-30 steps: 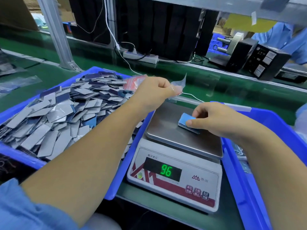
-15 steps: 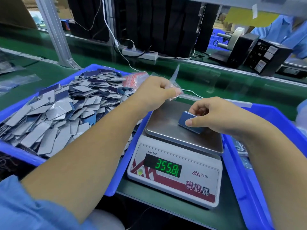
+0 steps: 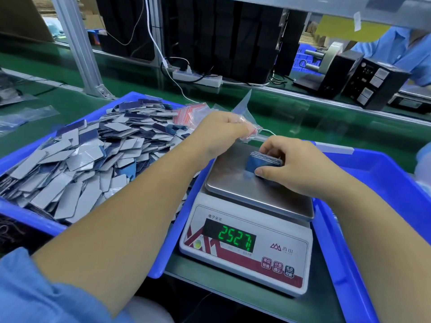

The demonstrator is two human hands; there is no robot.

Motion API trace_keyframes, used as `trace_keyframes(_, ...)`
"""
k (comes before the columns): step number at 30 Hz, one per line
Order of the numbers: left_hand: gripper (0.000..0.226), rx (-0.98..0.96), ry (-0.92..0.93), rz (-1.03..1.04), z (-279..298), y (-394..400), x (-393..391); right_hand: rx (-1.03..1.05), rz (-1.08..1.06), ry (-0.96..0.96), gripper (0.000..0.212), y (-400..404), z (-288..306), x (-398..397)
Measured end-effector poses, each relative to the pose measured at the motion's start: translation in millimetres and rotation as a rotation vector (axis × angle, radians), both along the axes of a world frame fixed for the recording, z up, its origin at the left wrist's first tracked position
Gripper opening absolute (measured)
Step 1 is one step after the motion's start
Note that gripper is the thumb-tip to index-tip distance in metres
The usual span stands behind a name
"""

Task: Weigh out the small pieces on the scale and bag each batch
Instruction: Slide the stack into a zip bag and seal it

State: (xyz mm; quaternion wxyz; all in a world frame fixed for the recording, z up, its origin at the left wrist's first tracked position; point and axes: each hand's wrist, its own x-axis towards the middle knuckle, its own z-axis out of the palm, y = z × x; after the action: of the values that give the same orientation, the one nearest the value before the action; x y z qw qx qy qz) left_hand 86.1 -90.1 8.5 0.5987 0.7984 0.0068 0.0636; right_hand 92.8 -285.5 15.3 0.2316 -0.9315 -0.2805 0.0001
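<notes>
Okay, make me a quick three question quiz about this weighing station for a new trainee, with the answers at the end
1. True or false: the right hand grips a stack of pieces on the scale pan.
2. What does the left hand hold: A) a clear bag, B) a marker, C) a tape roll?
3. Fill in: the loose pieces lie heaped in the blue ____ left of the scale.

Key: 1 true; 2 A; 3 bin.

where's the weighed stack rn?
Head view, right of centre: the stack of blue pieces sits on the scale pan, gripped by the right hand.
</notes>
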Motion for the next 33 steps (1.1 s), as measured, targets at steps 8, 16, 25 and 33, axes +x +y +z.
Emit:
trace_keyframes(8,0.033,-0.019,0.034,0.079,11.3,-1.0,-9.2,-0.013,0.019,0.007,0.017,-1.4,6.5,-4.6)
trace_keyframes(16,0.030,-0.193,0.053,-0.071,3.4,4.3,-2.2,0.198,-0.044,0.051,0.012,-2.2,5.9,2.5)
trace_keyframes(25,0.017,-0.637,0.203,-0.170,3.0,6.4,0.3,0.841,-0.090,0.325,0.014,0.5,16.9,-3.0)
trace_keyframes(33,0.022,-0.640,0.205,-0.241,3.9,4.7,-1.6,0.836,-0.045,0.180,0.017,4.9,16.1,-7.2)
